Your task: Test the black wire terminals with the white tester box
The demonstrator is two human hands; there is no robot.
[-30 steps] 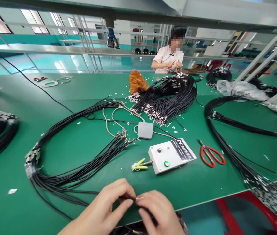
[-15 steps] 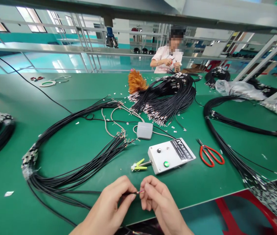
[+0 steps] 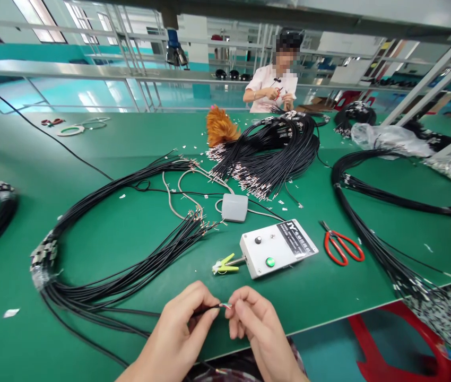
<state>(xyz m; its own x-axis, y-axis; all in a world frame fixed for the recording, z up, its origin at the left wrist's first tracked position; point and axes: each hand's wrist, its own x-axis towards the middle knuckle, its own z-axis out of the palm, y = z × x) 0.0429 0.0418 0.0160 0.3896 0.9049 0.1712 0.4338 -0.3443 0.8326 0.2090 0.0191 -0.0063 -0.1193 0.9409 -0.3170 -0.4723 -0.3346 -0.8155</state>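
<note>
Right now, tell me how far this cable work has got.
Looks done: hard to say; one looped cable bundle lies by the hands, ends fanned out. In hand: the left hand and right hand pinch one black cable's stripped end before the white tester box. Left: seemingly the big cable pile beyond.

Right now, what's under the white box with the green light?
The white box lies flat on the green table. A yellow clip pokes out at its left end. Whatever is beneath the box is hidden.
</note>
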